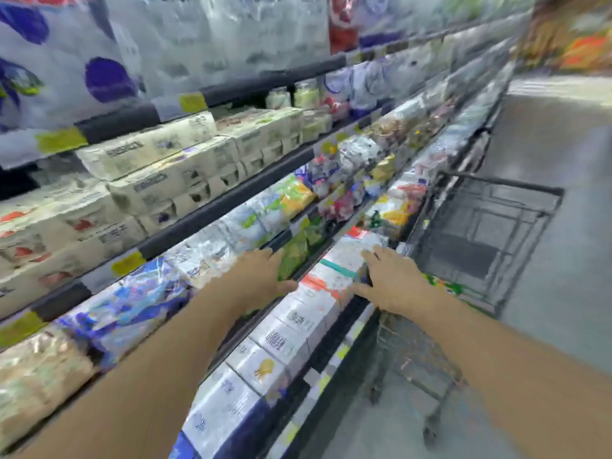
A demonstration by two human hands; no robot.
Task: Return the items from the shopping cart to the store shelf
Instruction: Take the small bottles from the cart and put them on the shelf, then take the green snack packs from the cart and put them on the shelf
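— Progress was judged to be well along: the black wire shopping cart (490, 226) was seen standing in the aisle just beside the lowest tier of the dark metal store shelf (231, 197), and its basket appeared bare through the mesh, although the picture was blurred and the near corner was hidden.

— Was anything being held?

— A white rectangular pack with a teal band and an orange-red stripe (334, 271) was seen lying on the row of white boxed goods (281, 336) on the low tier. The right hand (395, 283) was laid against its right end, fingers (372, 253) spread and nearly straight, thumb stretched along the near edge. No curled grip could be made out; a press or a nudge was taken as likelier than a hold.

— And the other hand?

— The left hand (261, 276) was stretched out flat beside the pack's left end, over the green packets (294, 253) on the tier behind. Nothing was gripped by it, though contact with the pack could not be told.

— What was left, then?

— The pack was reckoned to need only squaring into its row. A patch of green and yellow (447, 288) was glimpsed beyond the right wrist; whether that was one more item in the cart could not be said.
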